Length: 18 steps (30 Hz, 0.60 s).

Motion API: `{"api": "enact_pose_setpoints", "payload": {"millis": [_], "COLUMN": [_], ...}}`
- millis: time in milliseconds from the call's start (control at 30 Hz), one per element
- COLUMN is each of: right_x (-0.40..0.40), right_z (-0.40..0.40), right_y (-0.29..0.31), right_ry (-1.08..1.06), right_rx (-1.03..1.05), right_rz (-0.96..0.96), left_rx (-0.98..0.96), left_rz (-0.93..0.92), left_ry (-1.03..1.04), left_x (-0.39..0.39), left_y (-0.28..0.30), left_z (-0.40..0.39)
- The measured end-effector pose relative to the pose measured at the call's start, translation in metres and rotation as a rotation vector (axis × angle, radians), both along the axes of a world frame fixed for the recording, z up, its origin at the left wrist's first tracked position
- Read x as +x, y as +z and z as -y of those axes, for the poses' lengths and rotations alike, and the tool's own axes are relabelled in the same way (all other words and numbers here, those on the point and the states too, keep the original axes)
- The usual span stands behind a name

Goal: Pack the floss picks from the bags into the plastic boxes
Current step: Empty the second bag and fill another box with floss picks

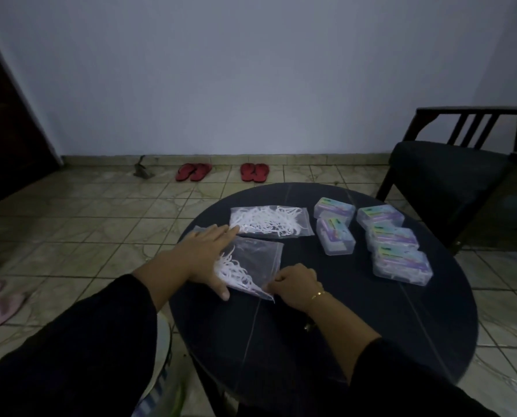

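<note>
Floss picks (pixel 236 273) in near bag (pixel 251 266), centre frame on bench (pixel 356 326): left hand (pixel 207 254) spread flat on it, right hand (pixel 296 284) pinching its lower corner.

A left hand (pixel 204 260) is lying flat, fingers straight, on the near bag (pixel 251 266) of floss picks (pixel 236 273) at the left edge of the round table (pixel 341 326). The right hand (pixel 295 285) is pinching that bag's near corner. A second bag (pixel 270 221) is lying just beyond. Five boxes (pixel 392 236) are sitting along the right edge. Two pairs of red sandals (pixel 224 172) are resting by the wall.
</note>
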State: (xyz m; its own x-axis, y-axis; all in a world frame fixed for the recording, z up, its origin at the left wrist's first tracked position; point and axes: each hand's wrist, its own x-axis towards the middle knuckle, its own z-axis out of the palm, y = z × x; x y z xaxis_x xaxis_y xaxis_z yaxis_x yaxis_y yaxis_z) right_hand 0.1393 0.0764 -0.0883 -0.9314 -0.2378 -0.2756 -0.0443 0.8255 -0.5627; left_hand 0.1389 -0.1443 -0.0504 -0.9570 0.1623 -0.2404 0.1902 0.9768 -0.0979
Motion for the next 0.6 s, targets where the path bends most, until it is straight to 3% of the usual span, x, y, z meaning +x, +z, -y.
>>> {"api": "enact_pose_setpoints", "payload": {"millis": [167, 333, 600], "right_x": [-0.018, -0.023, -0.016], "right_z": [-0.029, -0.052, -0.035], "right_y": [0.012, 0.017, 0.007], "right_ry": [0.031, 0.028, -0.214], "right_rx": [0.022, -0.066, -0.43], "right_rz": [0.07, 0.15, -0.015], "left_rx": [-0.136, -0.135, 0.094], "left_rz": [-0.015, -0.002, 0.012], "left_ry": [-0.033, -0.072, -0.047], "left_x": [-0.003, -0.005, -0.005], "left_y": [-0.001, 0.005, -0.005], "left_z": [0.008, 0.002, -0.035]}}
